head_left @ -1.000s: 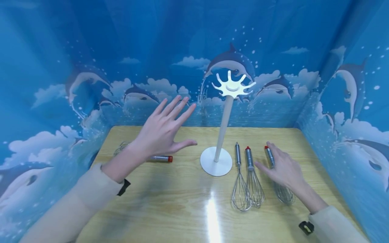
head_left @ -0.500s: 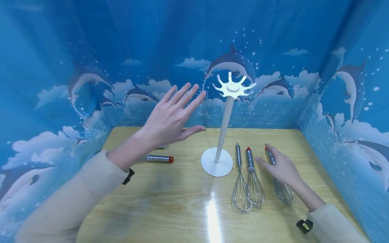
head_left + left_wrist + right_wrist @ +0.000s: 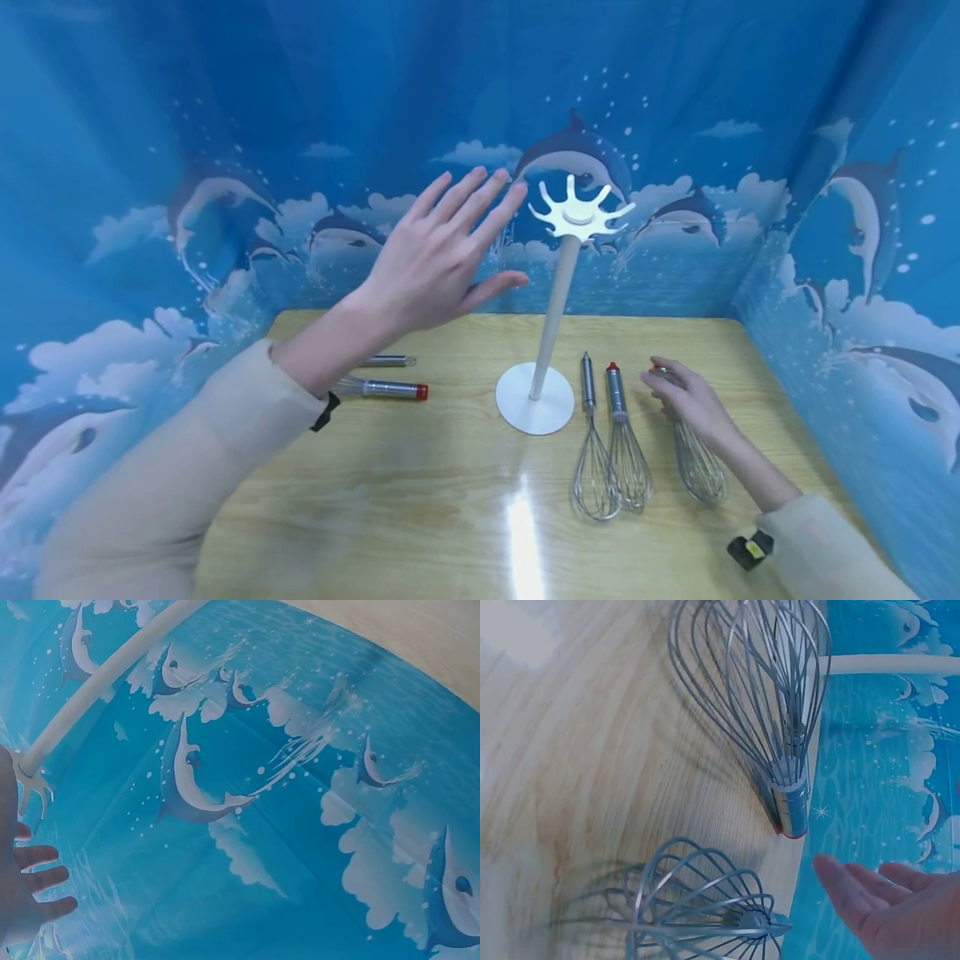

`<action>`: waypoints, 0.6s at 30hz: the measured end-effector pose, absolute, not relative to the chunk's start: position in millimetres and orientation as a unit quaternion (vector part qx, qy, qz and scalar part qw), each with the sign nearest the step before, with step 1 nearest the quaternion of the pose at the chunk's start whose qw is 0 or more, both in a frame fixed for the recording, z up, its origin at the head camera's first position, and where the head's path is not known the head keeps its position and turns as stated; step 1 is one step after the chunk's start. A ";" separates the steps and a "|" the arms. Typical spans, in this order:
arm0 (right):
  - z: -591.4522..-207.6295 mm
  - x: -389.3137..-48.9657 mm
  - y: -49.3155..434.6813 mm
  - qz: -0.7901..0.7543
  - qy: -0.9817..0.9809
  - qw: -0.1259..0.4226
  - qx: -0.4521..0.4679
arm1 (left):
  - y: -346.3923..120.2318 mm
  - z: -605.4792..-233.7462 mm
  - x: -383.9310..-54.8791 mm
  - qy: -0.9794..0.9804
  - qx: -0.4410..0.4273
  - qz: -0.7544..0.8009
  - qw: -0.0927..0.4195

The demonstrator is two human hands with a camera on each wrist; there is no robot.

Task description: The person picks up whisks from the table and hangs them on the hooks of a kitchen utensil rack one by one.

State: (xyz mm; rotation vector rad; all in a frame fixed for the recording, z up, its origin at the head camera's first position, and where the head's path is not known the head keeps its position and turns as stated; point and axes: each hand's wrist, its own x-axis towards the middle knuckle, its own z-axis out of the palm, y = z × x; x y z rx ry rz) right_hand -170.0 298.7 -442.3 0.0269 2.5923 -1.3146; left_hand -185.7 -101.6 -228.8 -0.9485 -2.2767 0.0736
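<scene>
In the head view my left hand (image 3: 435,262) hovers with fingers straight and spread, just left of the top of a white stand (image 3: 557,300) with several curved prongs. It holds nothing. My right hand (image 3: 696,404) has its thumb and fingers bent round the red-tipped handle of a balloon whisk (image 3: 701,471) at the right. Most of that handle is hidden by the hand. In the right wrist view the whisk's wire loops (image 3: 694,896) show at the bottom, beside the hand (image 3: 900,915).
Two more whisks lie side by side right of the stand's round base (image 3: 517,408): a plain-ended whisk (image 3: 588,387) and a red-tipped whisk (image 3: 617,392). Left of the base lie a red-ended whisk (image 3: 393,390) and another metal handle (image 3: 388,361). A dolphin-print curtain (image 3: 420,100) surrounds the table (image 3: 420,500).
My left hand has risen and moved right toward the stand's top. The right hand's fingers have gone from lying straight over the whisk to bending round its handle.
</scene>
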 end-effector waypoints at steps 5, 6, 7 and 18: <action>-442.6 -174.1 305.1 -0.512 0.846 0.145 0.038 | -93.4 -222.3 -187.8 -0.856 -0.376 0.036 0.354; -442.9 -174.9 306.3 -0.522 0.839 0.150 0.043 | -91.9 -221.6 -188.2 -0.852 -0.378 0.039 0.359; -443.4 -175.4 307.4 -0.529 0.833 0.153 0.046 | -90.5 -221.0 -188.7 -0.849 -0.380 0.042 0.365; -454.6 -181.5 308.6 -0.588 0.783 0.187 0.081 | -81.0 -221.8 -194.0 -0.819 -0.392 0.066 0.414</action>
